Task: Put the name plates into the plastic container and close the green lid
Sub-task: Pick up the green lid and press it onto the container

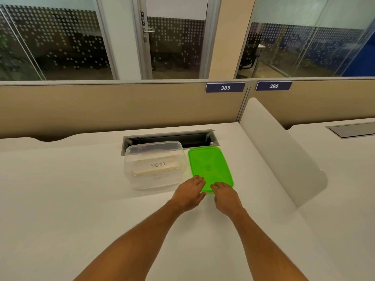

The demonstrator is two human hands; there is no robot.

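Note:
A clear plastic container (129,173) stands on the white desk with its top uncovered. Inside it lie name plates; the top one (156,165) reads "SIGMA". The green lid (209,165) lies flat on the desk just right of the container. My left hand (189,192) rests at the lid's near left corner, fingertips on its edge. My right hand (225,196) sits at the lid's near edge, fingers touching it. Neither hand has lifted the lid; whether the fingers curl under the rim is hidden.
A cable tray slot (168,138) is recessed in the desk (60,199) right behind the container. A beige partition (101,106) with plates 385 and 386 lines the back. A white divider panel (284,151) rises on the right.

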